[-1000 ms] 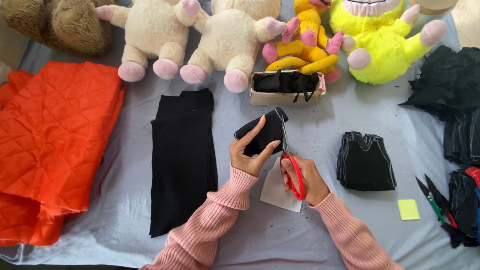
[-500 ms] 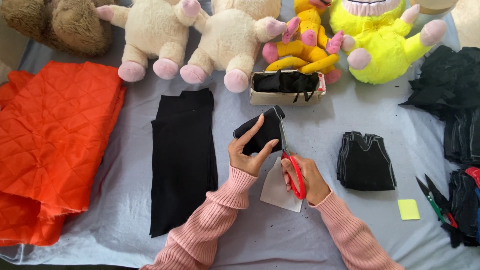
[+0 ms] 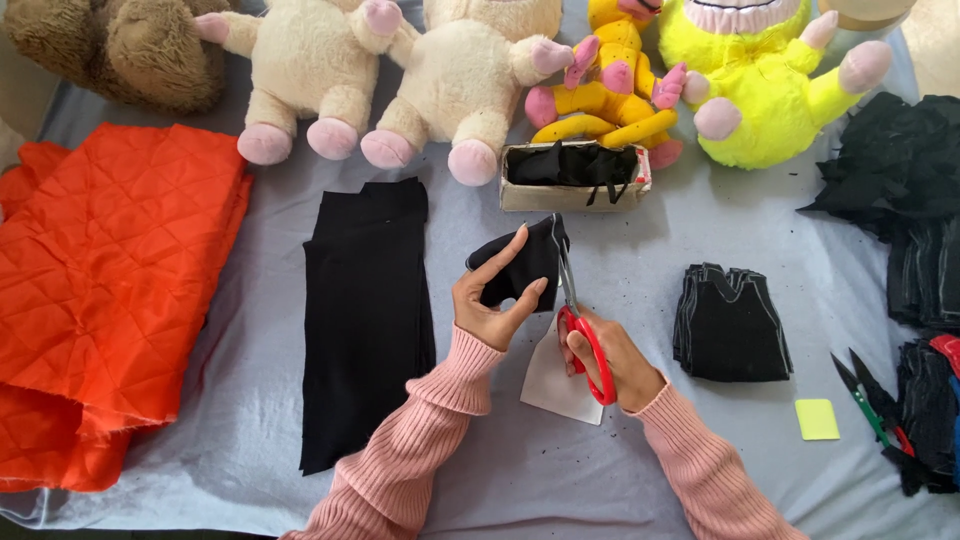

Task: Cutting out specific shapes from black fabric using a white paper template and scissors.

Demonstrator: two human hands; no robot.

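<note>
Two hands at work on a pale blue cloth-covered table (image 3: 250, 420), items listed left to right.
Orange quilted fabric (image 3: 100, 290): folded, at the far left edge.
Brown plush toy (image 3: 120, 45): top left corner.
Cream plush toys (image 3: 400, 70): two, pink-footed, along the back.
Black fabric strip (image 3: 365, 310): long, lying flat, just left of the hands.
Left hand (image 3: 490, 305): closed on a small black fabric piece (image 3: 525, 265), thumb and fingers pinching it, lifted near table centre.
Cardboard box (image 3: 570, 190): behind the hands, holding black scraps.
White paper pattern (image 3: 555, 385): flat under the right wrist.
Right hand (image 3: 610, 360): fingers through the handles of red scissors (image 3: 585, 335), blades pointing up along the black piece's right edge.
Yellow plush toys (image 3: 700, 90): back right.
Stack of cut black pieces (image 3: 730, 325): right of the hands, well apart.
Yellow-green chalk (image 3: 817, 420): near a second pair of scissors (image 3: 868, 400).
Black fabric heap (image 3: 910, 200): far right.
</note>
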